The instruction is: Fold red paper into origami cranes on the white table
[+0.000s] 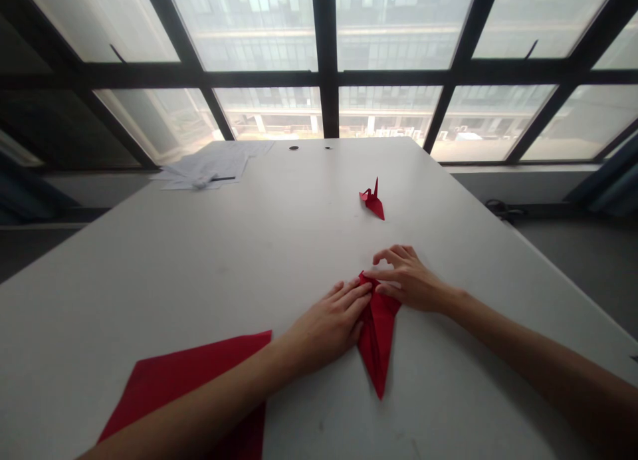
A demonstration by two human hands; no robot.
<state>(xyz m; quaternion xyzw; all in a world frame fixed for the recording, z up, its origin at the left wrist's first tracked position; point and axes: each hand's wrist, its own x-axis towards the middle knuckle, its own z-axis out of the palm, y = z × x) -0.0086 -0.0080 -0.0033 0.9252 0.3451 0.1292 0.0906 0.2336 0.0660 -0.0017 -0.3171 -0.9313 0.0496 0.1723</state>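
Observation:
A folded piece of red paper [383, 324], shaped like a long kite with its narrow point toward me, lies on the white table. My left hand [336, 317] rests flat along its left side, fingers stretched over the upper part. From the right, my right hand [406, 277] reaches the far end of the fold. Its index finger touches the paper near the tip and its thumb sits lower, with a gap between them; the other fingers are curled up above. The fingertips cover part of the upper folds.
Beyond my hands stands a finished red origami crane [373, 201]. A larger red paper sheet [199, 373] lies under my left forearm. White papers [204, 167] with a dark pen [222, 178] are at the far left of the white table [279, 247]. Windows line the back.

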